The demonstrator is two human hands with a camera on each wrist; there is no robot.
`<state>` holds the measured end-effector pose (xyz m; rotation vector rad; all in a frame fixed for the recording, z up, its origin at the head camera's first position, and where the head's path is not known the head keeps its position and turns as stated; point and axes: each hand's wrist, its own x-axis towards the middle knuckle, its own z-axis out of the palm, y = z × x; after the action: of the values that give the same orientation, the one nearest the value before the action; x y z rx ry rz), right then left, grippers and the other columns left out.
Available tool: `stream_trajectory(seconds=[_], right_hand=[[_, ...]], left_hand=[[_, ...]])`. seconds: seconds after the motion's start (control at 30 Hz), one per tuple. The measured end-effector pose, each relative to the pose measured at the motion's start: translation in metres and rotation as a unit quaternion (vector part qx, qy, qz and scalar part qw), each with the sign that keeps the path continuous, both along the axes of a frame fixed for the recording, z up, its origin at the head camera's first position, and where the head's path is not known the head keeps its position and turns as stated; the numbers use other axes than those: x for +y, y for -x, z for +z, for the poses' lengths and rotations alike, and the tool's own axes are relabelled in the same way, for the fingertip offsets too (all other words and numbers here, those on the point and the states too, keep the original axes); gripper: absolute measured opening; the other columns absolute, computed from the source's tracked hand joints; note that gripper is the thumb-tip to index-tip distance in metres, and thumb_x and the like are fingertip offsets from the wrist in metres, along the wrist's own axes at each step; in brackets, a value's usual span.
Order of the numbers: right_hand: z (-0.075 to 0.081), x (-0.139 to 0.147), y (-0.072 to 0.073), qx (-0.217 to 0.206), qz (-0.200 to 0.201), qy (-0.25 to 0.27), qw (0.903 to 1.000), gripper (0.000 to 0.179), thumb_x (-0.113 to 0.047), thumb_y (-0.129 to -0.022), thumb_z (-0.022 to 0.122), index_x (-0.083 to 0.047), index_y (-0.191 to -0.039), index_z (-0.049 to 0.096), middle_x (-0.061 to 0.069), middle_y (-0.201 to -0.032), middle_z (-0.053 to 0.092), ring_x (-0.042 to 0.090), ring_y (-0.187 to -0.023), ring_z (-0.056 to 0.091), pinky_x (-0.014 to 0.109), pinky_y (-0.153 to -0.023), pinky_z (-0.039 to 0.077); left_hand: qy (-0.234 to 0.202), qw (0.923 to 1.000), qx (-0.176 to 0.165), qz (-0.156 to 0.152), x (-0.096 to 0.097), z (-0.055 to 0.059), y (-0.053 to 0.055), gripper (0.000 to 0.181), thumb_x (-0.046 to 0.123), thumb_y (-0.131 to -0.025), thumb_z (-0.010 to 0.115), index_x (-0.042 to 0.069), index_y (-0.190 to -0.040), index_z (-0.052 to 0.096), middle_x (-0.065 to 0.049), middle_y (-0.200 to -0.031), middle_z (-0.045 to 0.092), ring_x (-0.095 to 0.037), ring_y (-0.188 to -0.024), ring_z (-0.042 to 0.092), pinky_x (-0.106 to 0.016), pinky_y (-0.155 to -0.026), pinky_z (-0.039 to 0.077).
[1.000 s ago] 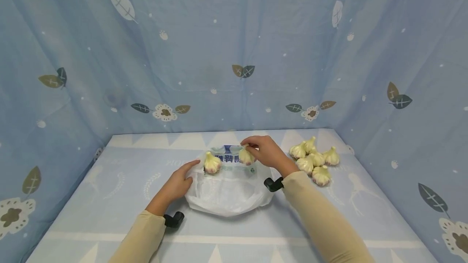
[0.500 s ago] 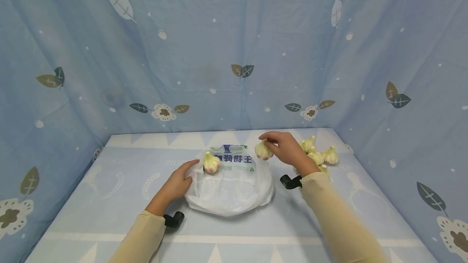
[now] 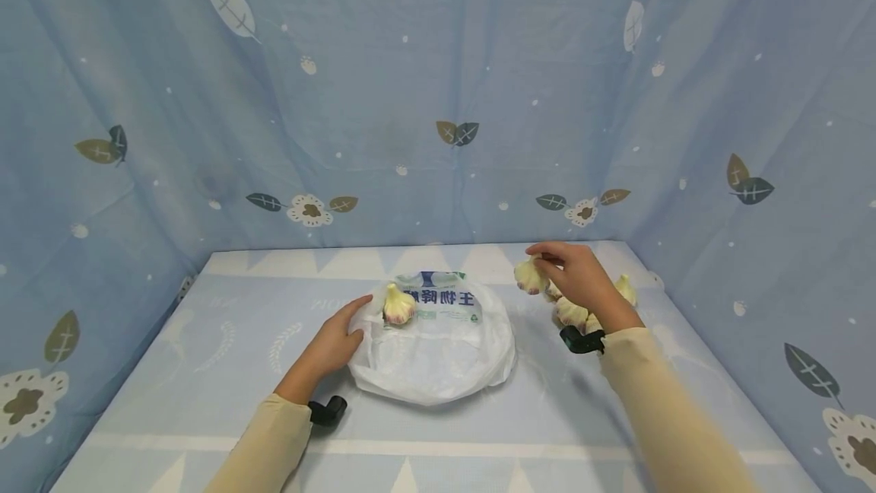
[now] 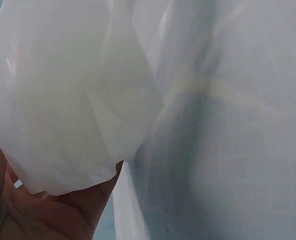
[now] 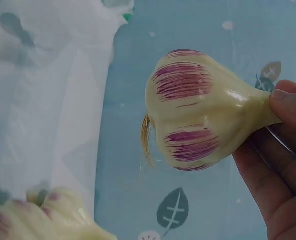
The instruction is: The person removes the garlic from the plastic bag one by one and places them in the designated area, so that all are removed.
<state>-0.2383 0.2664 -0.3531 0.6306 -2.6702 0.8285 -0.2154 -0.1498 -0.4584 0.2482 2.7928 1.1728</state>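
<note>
My right hand (image 3: 575, 274) pinches a garlic bulb (image 3: 530, 278) by its stem between thumb and fingers, above the table near the far right. In the right wrist view this garlic bulb (image 5: 190, 110) shows purple streaks and a tuft of dry roots. At the centre, a white plastic bag (image 3: 433, 386) with blue printing lies with its mouth spread wide. The left hand (image 3: 333, 339) holds the bag's left rim; in the left wrist view, the plastic bag (image 4: 67, 100) hides most of its fingers. Another garlic bulb (image 3: 399, 305) stands upright within the bag's far-left rim.
Several garlic bulbs (image 3: 569, 313) lie piled at the right of the table (image 3: 226, 386), partly hidden by the right hand and forearm. A blue patterned curtain (image 3: 383, 97) hangs behind the table and along both sides.
The right hand has moved right, from over the bag to beside the pile, still holding its garlic bulb. My left hand, the bag and the bulb in it have stayed put.
</note>
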Motion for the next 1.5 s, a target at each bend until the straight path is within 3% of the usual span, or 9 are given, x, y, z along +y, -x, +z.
stream_trajectory(seconds=[0.63, 0.8, 1.0, 1.17, 1.4, 1.5], right_hand=[[0.001, 0.066, -0.011, -0.002, -0.094, -0.005, 0.9955, 0.027, -0.019, -0.099, 0.055, -0.012, -0.123, 0.065, 0.017, -0.113, 0.068, 0.035, -0.102, 0.066, 0.048, -0.076, 0.054], [-0.002, 0.079, -0.016, 0.001, -0.123, 0.005, 0.9924, 0.027, -0.019, -0.099, 0.055, -0.01, -0.123, 0.065, 0.02, -0.113, 0.068, 0.036, -0.1, 0.067, 0.049, -0.077, 0.054], [-0.005, 0.094, -0.021, -0.026, -0.154, 0.008, 0.9876, 0.031, -0.025, -0.101, 0.051, -0.011, -0.127, 0.062, 0.021, -0.119, 0.066, 0.038, -0.106, 0.064, 0.052, -0.081, 0.052], [-0.011, 0.104, -0.024, -0.046, -0.174, 0.01, 0.9837, 0.035, -0.027, -0.102, 0.049, -0.009, -0.13, 0.06, 0.022, -0.121, 0.064, 0.039, -0.106, 0.062, 0.052, -0.08, 0.052], [-0.025, 0.117, -0.024, -0.068, -0.205, 0.015, 0.9762, 0.037, -0.029, -0.102, 0.048, -0.009, -0.131, 0.058, 0.023, -0.124, 0.061, 0.038, -0.108, 0.059, 0.044, -0.076, 0.05], [-0.031, 0.122, -0.024, -0.076, -0.215, 0.017, 0.9734, 0.038, -0.029, -0.103, 0.046, -0.008, -0.133, 0.057, 0.023, -0.126, 0.059, 0.039, -0.111, 0.057, 0.047, -0.078, 0.051]], left_hand=[[0.005, 0.9999, 0.009, 0.006, -0.001, 0.001, 0.0, 0.06, 0.005, -0.095, 0.047, 0.017, -0.152, 0.031, -0.018, -0.157, 0.031, -0.04, -0.144, 0.028, -0.059, -0.116, 0.026], [0.005, 0.9999, 0.008, 0.008, -0.001, 0.002, -0.001, 0.06, 0.005, -0.096, 0.048, 0.017, -0.152, 0.032, -0.019, -0.156, 0.031, -0.041, -0.144, 0.029, -0.06, -0.115, 0.026], [0.005, 0.9999, -0.001, 0.012, -0.001, 0.0, -0.001, 0.059, 0.006, -0.096, 0.048, 0.019, -0.152, 0.032, -0.019, -0.156, 0.031, -0.041, -0.144, 0.029, -0.06, -0.114, 0.027], [0.004, 0.9999, 0.0, 0.011, -0.001, 0.0, -0.002, 0.059, 0.007, -0.097, 0.048, 0.019, -0.152, 0.032, -0.018, -0.157, 0.031, -0.041, -0.144, 0.028, -0.06, -0.115, 0.026], [0.001, 1.0, 0.005, 0.008, -0.002, -0.001, -0.002, 0.058, 0.008, -0.097, 0.048, 0.018, -0.152, 0.032, -0.018, -0.156, 0.031, -0.04, -0.144, 0.028, -0.059, -0.115, 0.027], [0.001, 0.9999, 0.008, 0.006, -0.003, -0.001, -0.001, 0.059, 0.008, -0.097, 0.048, 0.019, -0.152, 0.032, -0.019, -0.156, 0.032, -0.04, -0.144, 0.029, -0.059, -0.114, 0.028]])
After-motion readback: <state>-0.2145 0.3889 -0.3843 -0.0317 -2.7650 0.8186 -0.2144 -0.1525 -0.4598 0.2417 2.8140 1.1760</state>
